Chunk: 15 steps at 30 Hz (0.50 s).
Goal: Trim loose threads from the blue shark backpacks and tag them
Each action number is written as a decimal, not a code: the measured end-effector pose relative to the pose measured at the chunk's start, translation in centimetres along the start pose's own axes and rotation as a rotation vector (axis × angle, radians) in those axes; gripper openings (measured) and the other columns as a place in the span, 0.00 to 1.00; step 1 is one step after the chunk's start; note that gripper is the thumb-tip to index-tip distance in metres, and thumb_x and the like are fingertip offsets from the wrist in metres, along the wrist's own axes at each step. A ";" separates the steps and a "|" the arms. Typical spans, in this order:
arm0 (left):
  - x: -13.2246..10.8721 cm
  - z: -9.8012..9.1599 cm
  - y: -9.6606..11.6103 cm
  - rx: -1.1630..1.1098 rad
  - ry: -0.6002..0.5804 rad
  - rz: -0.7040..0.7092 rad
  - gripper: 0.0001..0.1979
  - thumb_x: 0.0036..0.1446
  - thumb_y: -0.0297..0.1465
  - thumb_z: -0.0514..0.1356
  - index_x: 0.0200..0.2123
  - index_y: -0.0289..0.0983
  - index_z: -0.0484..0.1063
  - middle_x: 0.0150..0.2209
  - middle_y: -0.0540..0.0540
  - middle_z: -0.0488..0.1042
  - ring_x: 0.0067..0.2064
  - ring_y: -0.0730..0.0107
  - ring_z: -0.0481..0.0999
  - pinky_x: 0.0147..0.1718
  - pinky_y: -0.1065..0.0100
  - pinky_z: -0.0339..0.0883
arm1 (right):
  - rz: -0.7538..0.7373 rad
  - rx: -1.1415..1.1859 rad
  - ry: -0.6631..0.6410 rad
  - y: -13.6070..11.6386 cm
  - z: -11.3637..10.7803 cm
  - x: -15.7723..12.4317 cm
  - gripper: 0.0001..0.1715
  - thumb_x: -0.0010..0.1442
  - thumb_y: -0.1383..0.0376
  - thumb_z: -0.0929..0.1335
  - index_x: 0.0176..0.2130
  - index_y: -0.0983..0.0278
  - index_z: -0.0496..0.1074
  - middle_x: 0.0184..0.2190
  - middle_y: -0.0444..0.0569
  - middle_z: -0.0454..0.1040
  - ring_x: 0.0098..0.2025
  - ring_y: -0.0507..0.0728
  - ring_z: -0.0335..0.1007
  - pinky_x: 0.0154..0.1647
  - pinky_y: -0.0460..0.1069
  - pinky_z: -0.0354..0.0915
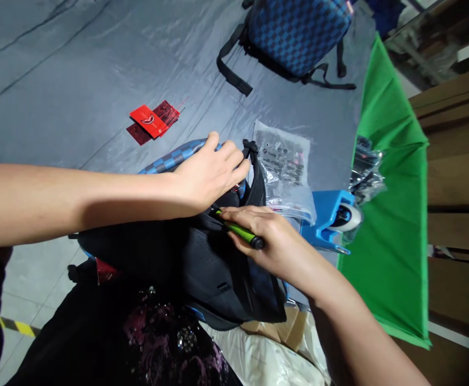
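A black backpack (202, 268) with blue checkered panels lies at the near edge of the grey table (77, 69), its back side up. My left hand (210, 171) is closed over the backpack's top, gripping it near the carry handle. My right hand (270, 238) is shut on a green and black tool (240, 233), like a pen or small cutter. The tool's tip points at the backpack's upper back panel, just under my left hand.
A second blue checkered backpack (298, 32) lies at the far side. Red hang tags (151, 120) sit at mid-table. A clear plastic bag (284, 161) and a blue tape dispenser (330, 217) are right of the backpack. Green cloth (391, 214) covers the right edge.
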<state>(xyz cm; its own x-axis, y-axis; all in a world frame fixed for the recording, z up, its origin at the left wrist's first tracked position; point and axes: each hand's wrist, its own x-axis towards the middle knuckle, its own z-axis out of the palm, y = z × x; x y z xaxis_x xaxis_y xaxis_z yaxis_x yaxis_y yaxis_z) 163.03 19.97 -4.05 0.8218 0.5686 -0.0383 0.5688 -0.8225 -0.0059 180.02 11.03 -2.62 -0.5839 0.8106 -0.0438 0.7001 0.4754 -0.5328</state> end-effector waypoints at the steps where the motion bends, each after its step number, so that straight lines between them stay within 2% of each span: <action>1: 0.0 0.0 0.0 0.007 0.002 0.001 0.33 0.61 0.33 0.54 0.69 0.40 0.51 0.61 0.38 0.64 0.63 0.42 0.61 0.61 0.41 0.49 | 0.004 0.001 -0.005 -0.1 -0.1 0.0 0.16 0.62 0.72 0.67 0.49 0.64 0.76 0.46 0.53 0.81 0.47 0.60 0.79 0.50 0.54 0.74; 6: -0.1 0.3 0.0 0.053 0.032 0.001 0.32 0.61 0.32 0.53 0.68 0.39 0.52 0.60 0.38 0.66 0.61 0.44 0.62 0.61 0.42 0.50 | 0.006 0.011 0.006 -0.2 -0.2 0.1 0.20 0.61 0.73 0.67 0.51 0.62 0.76 0.48 0.52 0.81 0.48 0.59 0.79 0.51 0.54 0.74; 15: -0.1 0.6 0.0 0.036 0.062 -0.008 0.31 0.61 0.34 0.54 0.67 0.40 0.54 0.59 0.39 0.66 0.62 0.45 0.62 0.62 0.43 0.50 | 0.027 0.025 0.036 -0.3 0.1 0.0 0.18 0.62 0.73 0.67 0.50 0.63 0.77 0.50 0.54 0.80 0.50 0.59 0.79 0.53 0.53 0.73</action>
<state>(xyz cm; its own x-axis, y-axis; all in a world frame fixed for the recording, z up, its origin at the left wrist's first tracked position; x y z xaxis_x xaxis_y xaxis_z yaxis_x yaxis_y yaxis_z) 162.94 19.89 -4.63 0.8185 0.5741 0.0235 0.5745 -0.8174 -0.0424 179.81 10.87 -2.58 -0.5496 0.8350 -0.0284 0.7045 0.4449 -0.5529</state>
